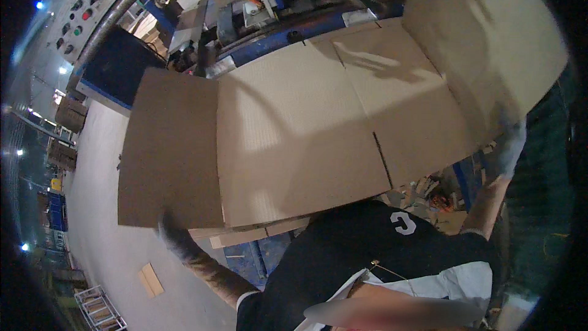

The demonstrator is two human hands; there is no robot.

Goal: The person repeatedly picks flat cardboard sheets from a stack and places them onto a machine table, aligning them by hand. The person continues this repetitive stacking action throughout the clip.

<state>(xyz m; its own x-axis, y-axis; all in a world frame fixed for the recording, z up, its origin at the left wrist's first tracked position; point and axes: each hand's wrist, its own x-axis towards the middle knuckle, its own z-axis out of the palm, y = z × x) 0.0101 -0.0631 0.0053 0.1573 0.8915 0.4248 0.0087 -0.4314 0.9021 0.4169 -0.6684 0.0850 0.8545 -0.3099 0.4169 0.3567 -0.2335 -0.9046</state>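
A large brown cardboard box blank [294, 141] spreads out in front of me, creased into panels, with dark slots at some creases. Its right panel rises, tilted up from a crease, while the darker left panel reaches out to the left. My left hand [176, 239], in a grey glove, is closed on the near edge of the left panel, with its thumb over the top. At the near right corner, my gloved right hand [513, 150] grips the raised panel's edge; it is slightly blurred and its fingers are partly hidden.
Beyond the blank runs a machine with a blue rail [263, 49] and rollers. A control panel [86, 15] with coloured buttons stands far left beside a metal pipe [119, 15]. More cardboard [245, 234] lies beneath the near edge. Scraps [429, 196] are piled at right; one piece [150, 280] lies on the floor.
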